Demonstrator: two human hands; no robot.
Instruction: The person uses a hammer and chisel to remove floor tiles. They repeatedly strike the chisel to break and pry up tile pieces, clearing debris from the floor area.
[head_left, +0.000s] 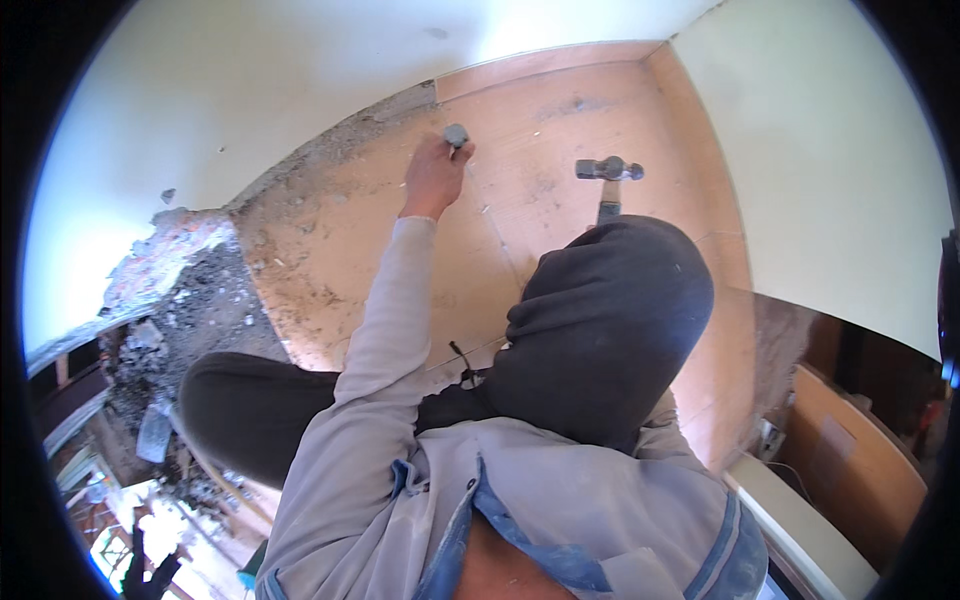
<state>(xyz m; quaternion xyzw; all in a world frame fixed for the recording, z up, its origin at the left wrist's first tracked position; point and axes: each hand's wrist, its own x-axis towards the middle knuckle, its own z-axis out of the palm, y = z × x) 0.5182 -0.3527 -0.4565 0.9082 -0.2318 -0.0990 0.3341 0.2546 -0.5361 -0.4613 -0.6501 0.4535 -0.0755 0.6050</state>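
My left hand (436, 176) is closed around a metal chisel or similar bar, seen end-on so that mostly its round, battered grey head (455, 135) shows. It is held over the tiled floor (397, 247), close to the base of the wall. To the right, a ball-peen hammer (611, 169) points its head away from me. Its handle runs back behind my raised right knee (622, 300), where my right hand grips it. Almost all of that hand is hidden by the knee; only a sliver of finger shows beside the handle.
Tile skirting (555, 69) lines part of the far wall; further left a rough mortar strip (337, 139) is exposed. Rubble (202, 300) and broken plaster (169, 251) lie at left. A wooden panel (855, 442) stands at right, beyond the side wall (817, 150).
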